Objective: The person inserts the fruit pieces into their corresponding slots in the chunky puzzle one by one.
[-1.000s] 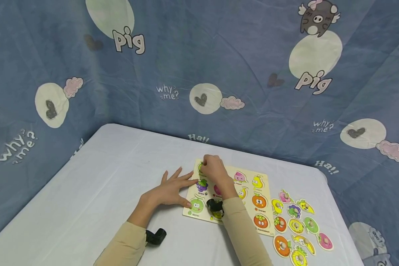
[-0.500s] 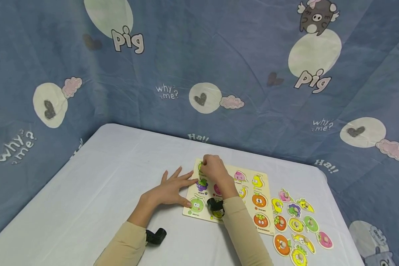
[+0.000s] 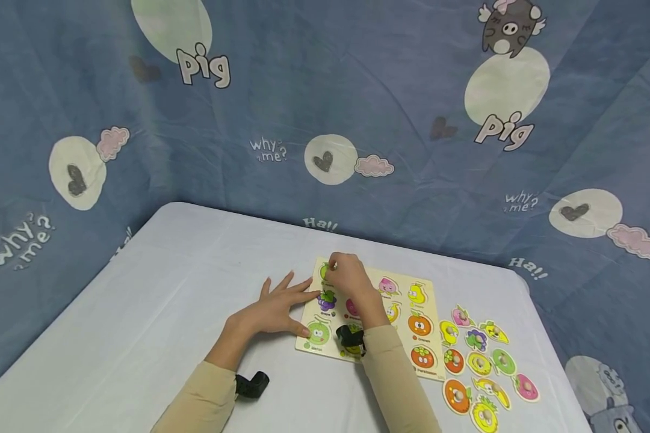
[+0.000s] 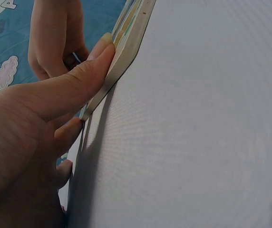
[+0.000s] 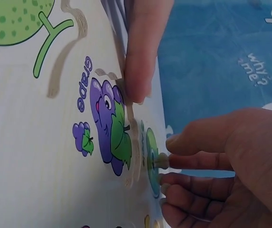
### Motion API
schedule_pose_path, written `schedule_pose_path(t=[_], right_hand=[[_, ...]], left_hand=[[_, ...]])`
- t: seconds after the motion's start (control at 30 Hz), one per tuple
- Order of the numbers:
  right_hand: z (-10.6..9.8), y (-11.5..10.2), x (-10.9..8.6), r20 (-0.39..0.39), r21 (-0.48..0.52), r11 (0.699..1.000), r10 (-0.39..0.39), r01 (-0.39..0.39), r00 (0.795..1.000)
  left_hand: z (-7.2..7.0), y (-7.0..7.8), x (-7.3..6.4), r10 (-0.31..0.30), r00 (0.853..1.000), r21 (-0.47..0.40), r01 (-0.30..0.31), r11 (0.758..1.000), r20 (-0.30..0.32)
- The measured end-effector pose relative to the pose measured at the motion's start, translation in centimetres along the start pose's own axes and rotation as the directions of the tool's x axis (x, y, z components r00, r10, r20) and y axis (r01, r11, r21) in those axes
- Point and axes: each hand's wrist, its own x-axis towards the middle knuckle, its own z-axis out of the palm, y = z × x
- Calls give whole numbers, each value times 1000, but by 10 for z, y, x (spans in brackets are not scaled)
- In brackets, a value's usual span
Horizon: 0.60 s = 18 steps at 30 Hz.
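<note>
A cream wooden fruit puzzle board [image 3: 437, 347] lies on the white table, printed with fruit pictures. My left hand [image 3: 273, 310] is spread at its left side, with the thumb and a fingertip touching the board near the melon and grape pictures. In the left wrist view, the thumb [image 4: 91, 71] presses on the board's edge. My right hand [image 3: 351, 279] reaches over the board to its far left corner. There, as the right wrist view shows, thumb and finger pinch the small knob [image 5: 162, 160] of a round green fruit puzzle piece [image 5: 152, 183], which lies at its spot on the board.
Several loose knobbed fruit pieces lie right of the board, among them an orange [image 3: 457, 396], a grape [image 3: 476, 340], a banana [image 3: 492, 391] and a pineapple [image 3: 484, 416]. A blue patterned cloth [image 3: 238, 120] hangs behind the table [image 3: 195, 270].
The head view has shifted slightly, so the scene sits a little further left. Both hands keep almost the same places on the board.
</note>
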Motion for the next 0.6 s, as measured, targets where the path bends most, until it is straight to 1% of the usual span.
schedule_pose_path(t=[0.13, 0.43, 0.6], right_hand=[[-1, 0, -3, 5, 9, 1000, 16, -17, 1000], [-5, 7, -9, -10, -4, 1000, 0, 0, 1000], [-12, 15, -11, -43, -5, 1000, -5, 5, 999]], left_hand=[[1, -1, 0, -1, 1000, 3, 1, 1000, 2], [0, 1, 0, -5, 1000, -3, 5, 1000, 2], [-1, 2, 0, -17, 1000, 1, 17, 1000, 2]])
